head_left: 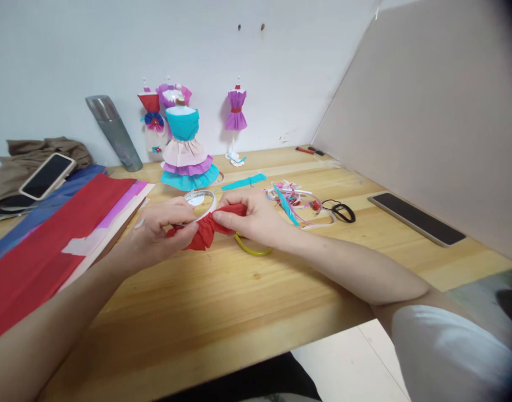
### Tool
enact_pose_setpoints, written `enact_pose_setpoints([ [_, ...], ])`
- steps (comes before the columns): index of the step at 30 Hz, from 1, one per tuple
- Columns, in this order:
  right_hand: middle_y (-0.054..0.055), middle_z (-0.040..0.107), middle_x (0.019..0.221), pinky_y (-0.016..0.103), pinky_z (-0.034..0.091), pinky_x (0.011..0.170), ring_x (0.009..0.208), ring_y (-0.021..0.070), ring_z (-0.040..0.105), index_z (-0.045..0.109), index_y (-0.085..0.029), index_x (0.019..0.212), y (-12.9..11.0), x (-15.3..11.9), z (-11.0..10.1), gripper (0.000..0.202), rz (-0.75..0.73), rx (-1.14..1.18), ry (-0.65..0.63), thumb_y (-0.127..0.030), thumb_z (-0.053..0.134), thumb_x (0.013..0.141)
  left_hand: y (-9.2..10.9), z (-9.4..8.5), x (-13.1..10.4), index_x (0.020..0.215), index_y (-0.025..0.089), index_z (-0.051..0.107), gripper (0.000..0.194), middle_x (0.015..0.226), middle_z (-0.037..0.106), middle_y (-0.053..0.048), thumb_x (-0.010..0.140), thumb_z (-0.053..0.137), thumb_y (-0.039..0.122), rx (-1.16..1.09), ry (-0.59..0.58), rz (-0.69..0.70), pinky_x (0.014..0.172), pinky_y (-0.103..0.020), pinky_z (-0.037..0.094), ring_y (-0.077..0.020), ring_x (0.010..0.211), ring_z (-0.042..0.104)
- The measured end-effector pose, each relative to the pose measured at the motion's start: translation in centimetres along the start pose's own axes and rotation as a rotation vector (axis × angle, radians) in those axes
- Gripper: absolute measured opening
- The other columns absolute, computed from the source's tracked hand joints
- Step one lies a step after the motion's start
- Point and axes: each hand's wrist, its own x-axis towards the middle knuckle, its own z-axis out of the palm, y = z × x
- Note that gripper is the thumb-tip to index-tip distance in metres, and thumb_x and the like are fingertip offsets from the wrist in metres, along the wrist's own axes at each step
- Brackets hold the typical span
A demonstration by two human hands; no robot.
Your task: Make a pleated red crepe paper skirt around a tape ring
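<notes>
A strip of red crepe paper (201, 237), gathered into pleats, is stretched between my two hands above the table. My left hand (166, 223) pinches its left end between thumb and fingers. The right end is pinched by my right hand (249, 215), its thumb on top near the gathers. Just behind the paper is a roll of tape (207, 200), partly hidden by my hands. Under my right hand a yellow ring-shaped item (256, 250) shows in part on the table.
Sheets of coloured crepe paper (67, 240) lie at left, near a phone (47, 176) and a bottle (115, 134). Small dress forms in paper dresses, one turquoise-topped (183, 124), one purple (237, 109), stand behind. Paper scraps (295, 195), a black cord (343, 212) and another phone (417, 218) lie right.
</notes>
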Motion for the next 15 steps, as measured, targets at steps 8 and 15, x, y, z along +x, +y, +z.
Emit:
enact_pose_setpoints([
  [8,-0.001,0.056,0.06,0.024,0.038,0.059,0.062,0.0118,0.05,0.059,-0.018,0.064,0.43,0.08,0.35,0.022,-0.046,-0.033,0.095,-0.031,0.06,0.082,0.3,0.04,0.11,0.06,0.019,0.05,0.031,0.062,0.057,-0.001,0.09,0.051,0.015,0.01,-0.027,0.009,0.063,-0.03,0.043,-0.0148,0.066,0.055],
  [15,-0.001,0.053,0.06,0.025,0.035,0.06,0.06,0.0106,0.046,0.056,-0.018,0.06,0.78,-0.04,0.81,0.024,-0.095,-0.14,0.163,-0.03,0.06,0.08,0.71,0.23,0.05,0.062,0.019,0.056,0.03,0.062,0.059,-0.001,0.092,0.05,0.016,0.006,-0.039,0.018,0.065,-0.03,0.044,-0.0156,0.069,0.056],
])
